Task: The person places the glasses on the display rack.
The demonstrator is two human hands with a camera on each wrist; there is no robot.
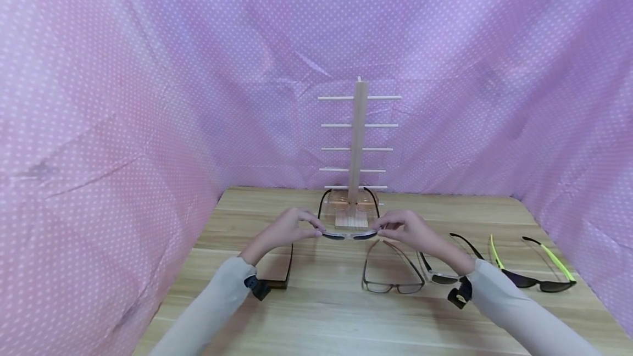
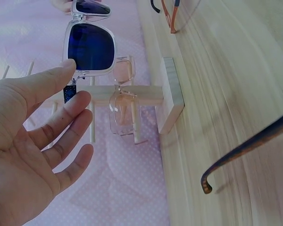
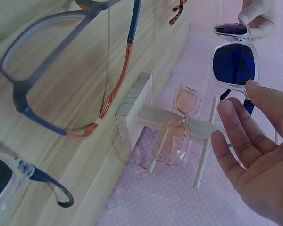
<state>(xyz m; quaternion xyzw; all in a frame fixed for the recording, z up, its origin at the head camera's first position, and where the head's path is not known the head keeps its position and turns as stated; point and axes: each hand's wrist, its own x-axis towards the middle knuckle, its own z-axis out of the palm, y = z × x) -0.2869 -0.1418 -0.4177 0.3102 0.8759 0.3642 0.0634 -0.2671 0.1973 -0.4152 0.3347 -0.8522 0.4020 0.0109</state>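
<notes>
Both hands hold up a pair of sunglasses (image 1: 366,234) with a clear frame and dark blue lenses, one hand at each outer corner. In the left wrist view, the thumb and fingers of my left hand (image 2: 42,127) pinch the sunglasses (image 2: 92,47) near the hinge. My right hand (image 3: 259,141) pinches the opposite corner, its other fingers loosely bent. The dark temples are unfolded and point away toward a wooden display stand (image 1: 358,142) with several crossbars. Glasses with pinkish-orange lenses (image 3: 172,141) hang low on that stand, partly hidden behind the post in the head view.
On the wooden table (image 1: 316,323) lie grey eyeglasses (image 1: 393,288) with orange temple tips, clear-framed sunglasses (image 1: 444,279) under the right forearm, and sunglasses with yellow-green temples (image 1: 556,268). Dark-framed glasses (image 1: 278,283) are partly covered by the left forearm. Pink dotted cloth (image 1: 247,70) surrounds the table.
</notes>
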